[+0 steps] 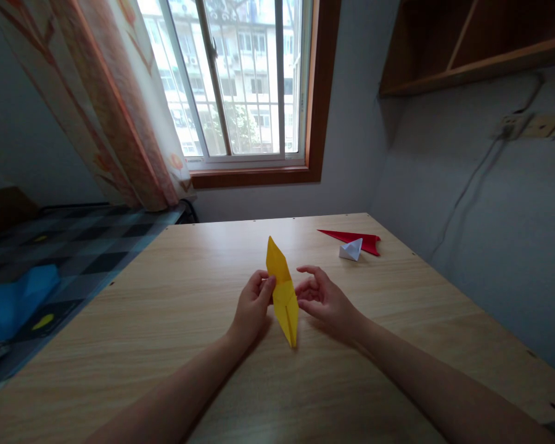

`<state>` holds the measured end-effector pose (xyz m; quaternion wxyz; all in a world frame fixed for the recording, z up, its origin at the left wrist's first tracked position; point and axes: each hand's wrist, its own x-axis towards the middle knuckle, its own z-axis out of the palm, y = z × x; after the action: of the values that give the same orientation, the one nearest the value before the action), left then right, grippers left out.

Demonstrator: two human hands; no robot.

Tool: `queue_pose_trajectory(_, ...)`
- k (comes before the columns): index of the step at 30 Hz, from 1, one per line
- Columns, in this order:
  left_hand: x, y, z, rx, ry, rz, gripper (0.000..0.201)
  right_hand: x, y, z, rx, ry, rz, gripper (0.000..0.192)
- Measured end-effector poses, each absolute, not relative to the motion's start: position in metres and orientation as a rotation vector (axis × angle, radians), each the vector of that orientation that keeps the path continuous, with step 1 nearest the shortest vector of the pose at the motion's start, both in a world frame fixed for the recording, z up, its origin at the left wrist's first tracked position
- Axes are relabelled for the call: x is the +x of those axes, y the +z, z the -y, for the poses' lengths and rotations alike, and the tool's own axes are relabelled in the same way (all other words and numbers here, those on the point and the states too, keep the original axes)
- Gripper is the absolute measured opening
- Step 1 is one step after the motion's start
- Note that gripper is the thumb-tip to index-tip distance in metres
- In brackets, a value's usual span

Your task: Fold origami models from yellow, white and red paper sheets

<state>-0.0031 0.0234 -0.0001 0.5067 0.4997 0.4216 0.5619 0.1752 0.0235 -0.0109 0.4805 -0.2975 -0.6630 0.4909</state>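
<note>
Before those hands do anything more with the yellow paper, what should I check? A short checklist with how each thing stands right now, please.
1. Left hand has a grip on the yellow paper: ok, it pinches the left edge near the middle.
2. Right hand free of other things: ok, its fingers are spread and partly curled, with nothing seen in them.
3. Right hand touching the paper: cannot tell, its fingertips are right by the right edge.
4. White folded paper and red folded paper out of the way: ok, both lie farther back on the table, to the right.
5. Creases sharp: cannot tell, too small to judge.
</note>
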Motion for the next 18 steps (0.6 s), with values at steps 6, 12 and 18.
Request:
queue_pose_trajectory(6, -0.0048, 0.0025, -0.0203, 1.170, 1.375, -1.041, 0.063, 0.1761, -0.0053, -0.0153, -0.749, 0.900, 1.860, 0.027)
queue_pose_trajectory(12, -0.0059, 0.0021, -0.0215, 1.125, 1.374, -1.002, 0.040, 0.1795, -0.0061, -0.0173, -0.803, 0.656, 1.988, 0.033)
queue_pose_trajectory(18, -0.0029, 0.0009, -0.0213, 1.161, 1.219, -0.843, 0.029, 0.1825, -0.0018, -0.0238, -0.821, 0.499, 1.892, 0.012)
